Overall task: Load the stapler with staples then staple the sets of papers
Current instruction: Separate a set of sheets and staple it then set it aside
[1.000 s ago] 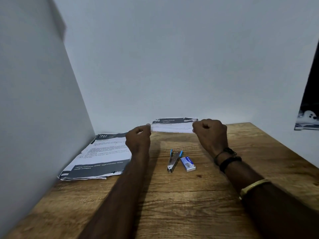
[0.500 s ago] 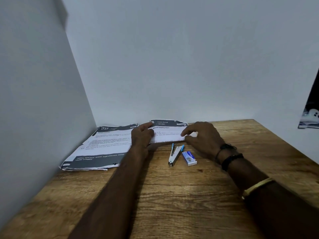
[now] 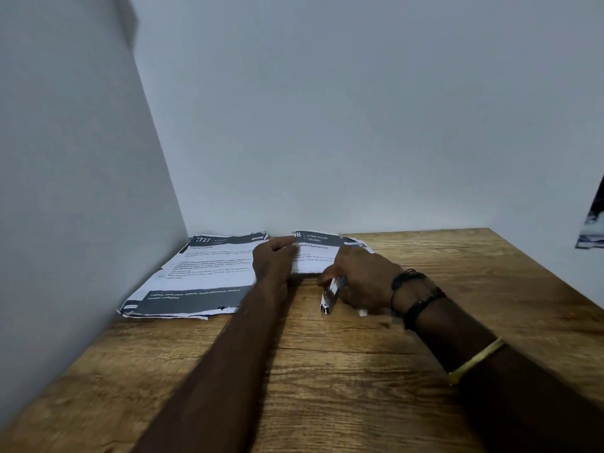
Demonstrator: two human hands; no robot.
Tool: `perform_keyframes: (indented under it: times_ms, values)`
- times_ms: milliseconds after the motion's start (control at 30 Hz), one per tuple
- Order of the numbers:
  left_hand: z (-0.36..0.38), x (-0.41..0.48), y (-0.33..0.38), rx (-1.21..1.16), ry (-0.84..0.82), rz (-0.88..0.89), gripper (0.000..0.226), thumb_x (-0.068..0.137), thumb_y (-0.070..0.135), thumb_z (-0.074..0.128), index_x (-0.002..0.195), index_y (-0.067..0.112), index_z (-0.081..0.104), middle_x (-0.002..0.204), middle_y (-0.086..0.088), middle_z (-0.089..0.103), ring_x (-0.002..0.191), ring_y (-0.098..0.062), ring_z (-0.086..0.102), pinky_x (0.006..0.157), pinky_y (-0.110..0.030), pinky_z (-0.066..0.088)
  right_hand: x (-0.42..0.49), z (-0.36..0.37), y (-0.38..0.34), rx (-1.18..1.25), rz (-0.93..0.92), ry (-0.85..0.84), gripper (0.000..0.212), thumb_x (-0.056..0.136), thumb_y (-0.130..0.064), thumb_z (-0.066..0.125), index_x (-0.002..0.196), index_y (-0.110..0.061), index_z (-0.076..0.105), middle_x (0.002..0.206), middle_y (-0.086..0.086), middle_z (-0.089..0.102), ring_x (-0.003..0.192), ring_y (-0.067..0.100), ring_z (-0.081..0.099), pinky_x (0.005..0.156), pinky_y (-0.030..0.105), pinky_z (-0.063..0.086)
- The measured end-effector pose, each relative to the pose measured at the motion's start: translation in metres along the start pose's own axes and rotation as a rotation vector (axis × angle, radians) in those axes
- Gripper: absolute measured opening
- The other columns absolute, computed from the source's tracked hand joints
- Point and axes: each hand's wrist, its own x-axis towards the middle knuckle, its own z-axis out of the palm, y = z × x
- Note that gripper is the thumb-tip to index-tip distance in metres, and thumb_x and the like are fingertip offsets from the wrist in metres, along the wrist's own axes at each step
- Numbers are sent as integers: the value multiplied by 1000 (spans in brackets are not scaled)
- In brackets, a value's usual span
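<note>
The small silver metal stapler (image 3: 327, 297) lies on the brown wood-grain desk (image 3: 327, 380), near end pointing toward the person. The right hand (image 3: 364, 279) covers its far end, thumb on one side and curled fingers on the other. The grip is clenched on the stapler, which appears not yet lifted off the desk (motion blur hides the exact contact). Just right of the stapler, a small white corner (image 3: 362, 311) shows under the palm. It may be the staple box, but this cannot be confirmed.

Immediately behind the stapler lies the white printed paper set with a dark grey "LIVING ROOM" header (image 3: 315, 248). The left hand (image 3: 274, 261), left of the stapler, rests on that set's left edge with fingers extended. Its grip is released and only presses the sheets flat. Farther left of the stapler is a larger, ragged-edged stack of white printed sheets headed "2727" (image 3: 202, 273), lying against the pale grey wall (image 3: 98, 191).

Step in hand, as judged: pick up the stapler for loading.

1. Hold the body by both sides, not by the top arm, so the magazine can open.
2. Free the left hand from the papers to hinge the cover and fetch staples.
3. Insert the strip level and close the cover until it seats.
4. Only then square the sheet edges and staple one corner.
</note>
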Motion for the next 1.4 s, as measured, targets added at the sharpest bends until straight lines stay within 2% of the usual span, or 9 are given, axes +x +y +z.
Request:
perform_keyframes:
  times_ms: [100, 233, 400, 633, 833, 933, 1067, 1133, 1400]
  values:
    - [-1, 1, 0, -11, 112, 16, 19, 78, 4, 79, 83, 21, 74, 107, -12, 76, 106, -31, 72, 97, -47, 58, 1, 0, -2, 49, -2, 4, 38, 87, -16, 60, 111, -43, 70, 117, 2, 53, 111, 24, 56, 90, 41, 51]
    - [-2, 3, 3, -48, 160, 5, 36, 77, 9, 82, 111, 13, 71, 122, -12, 71, 114, -30, 68, 101, -47, 56, -1, 0, -2, 109, -45, 19, 32, 86, -21, 69, 111, -39, 71, 121, -2, 54, 113, 18, 56, 91, 38, 49]
    - [0, 2, 4, -79, 121, 28, 14, 84, 13, 78, 98, 14, 76, 105, -12, 77, 88, -21, 69, 93, -40, 59, -8, -1, 7, 368, -99, 55, 30, 86, -15, 72, 111, -32, 72, 121, -8, 57, 113, 13, 55, 95, 33, 48]
    - [0, 0, 4, -112, 44, -9, 13, 83, 8, 77, 96, 7, 75, 91, -15, 73, 85, -26, 67, 94, -52, 58, -9, -2, 12, 635, -118, 182, 23, 93, -17, 69, 116, -22, 70, 116, -7, 69, 105, 10, 62, 87, 23, 48]
    - [5, -11, 6, -47, -117, 23, 6, 86, 12, 78, 80, 13, 76, 78, -7, 77, 73, -21, 69, 75, -36, 62, -4, -4, 13, 1053, 75, 346, 19, 101, -31, 56, 117, -20, 57, 93, 2, 71, 84, 17, 67, 74, 35, 52]
    - [9, -17, 6, 105, -167, 142, 11, 88, 19, 76, 76, 18, 76, 69, 4, 76, 64, -11, 67, 61, -26, 58, -1, -3, 16, 1181, 143, 434, 25, 100, -31, 58, 121, -17, 57, 105, 4, 73, 92, 18, 70, 72, 38, 54]
    - [15, -26, 6, 193, -205, 296, 12, 88, 15, 75, 96, 8, 79, 93, -13, 79, 90, -27, 73, 85, -39, 58, 4, 0, 20, 1105, 131, 566, 22, 98, -17, 62, 120, -13, 63, 116, 2, 71, 106, 21, 67, 86, 38, 57]
    - [17, -31, 5, 234, -199, 359, 12, 87, 18, 75, 95, 10, 79, 92, -9, 79, 87, -22, 73, 81, -35, 58, 5, 2, 21, 1046, 124, 604, 24, 98, -11, 62, 122, -12, 63, 119, 3, 70, 111, 19, 67, 94, 38, 56]
    - [21, -35, 2, 345, -214, 504, 14, 88, 23, 74, 95, 13, 80, 90, -5, 78, 82, -18, 72, 70, -29, 56, 7, 2, 26, 870, 99, 643, 23, 98, -18, 62, 121, -19, 65, 116, -10, 71, 104, -3, 66, 83, 12, 49]
